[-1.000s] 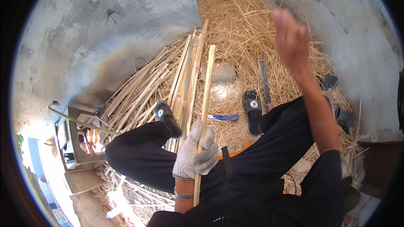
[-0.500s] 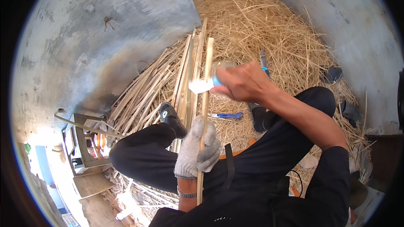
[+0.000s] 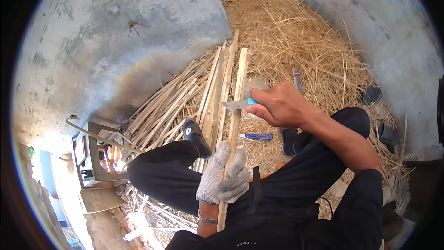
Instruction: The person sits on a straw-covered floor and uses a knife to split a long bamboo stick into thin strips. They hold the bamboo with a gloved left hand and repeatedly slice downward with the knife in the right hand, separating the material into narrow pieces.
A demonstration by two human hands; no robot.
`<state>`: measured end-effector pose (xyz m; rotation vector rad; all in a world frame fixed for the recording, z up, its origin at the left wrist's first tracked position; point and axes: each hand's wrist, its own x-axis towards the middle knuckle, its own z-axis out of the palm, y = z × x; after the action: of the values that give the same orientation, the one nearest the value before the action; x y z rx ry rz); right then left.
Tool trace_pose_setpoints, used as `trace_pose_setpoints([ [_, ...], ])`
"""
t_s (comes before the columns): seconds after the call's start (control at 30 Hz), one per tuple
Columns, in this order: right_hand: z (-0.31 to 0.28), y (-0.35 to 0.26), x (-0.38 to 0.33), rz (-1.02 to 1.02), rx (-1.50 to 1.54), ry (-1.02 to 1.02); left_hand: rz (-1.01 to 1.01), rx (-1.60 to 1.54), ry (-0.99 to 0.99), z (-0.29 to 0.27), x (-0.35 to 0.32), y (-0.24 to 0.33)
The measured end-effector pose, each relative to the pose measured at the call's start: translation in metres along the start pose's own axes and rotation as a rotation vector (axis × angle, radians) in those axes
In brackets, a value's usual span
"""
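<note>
The bamboo strip stands over the person's lap, clenched low by the gloved left hand. The bare right hand grips a blue-handled knife, blade touching the strip's edge.

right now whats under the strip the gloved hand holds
Under the strip lie more cut strips on straw. The gloved left hand covers its lower part; the knife crosses its middle.

Gloved left hand clenched, bare right hand fisted
</note>
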<state>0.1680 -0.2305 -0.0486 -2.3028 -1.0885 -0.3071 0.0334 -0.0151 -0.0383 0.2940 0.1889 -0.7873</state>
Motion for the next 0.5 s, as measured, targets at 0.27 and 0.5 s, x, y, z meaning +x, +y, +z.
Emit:
trace_pose_setpoints([
  [0.27, -0.038, 0.099, 0.004, 0.436, -0.567, 0.459, -0.081, 0.264, 0.329, 0.011, -0.003, -0.019],
  [0.5, -0.010, 0.024, -0.011, 0.106, -0.036, 0.201, 0.169, 0.582, 0.447, 0.018, -0.001, -0.004],
])
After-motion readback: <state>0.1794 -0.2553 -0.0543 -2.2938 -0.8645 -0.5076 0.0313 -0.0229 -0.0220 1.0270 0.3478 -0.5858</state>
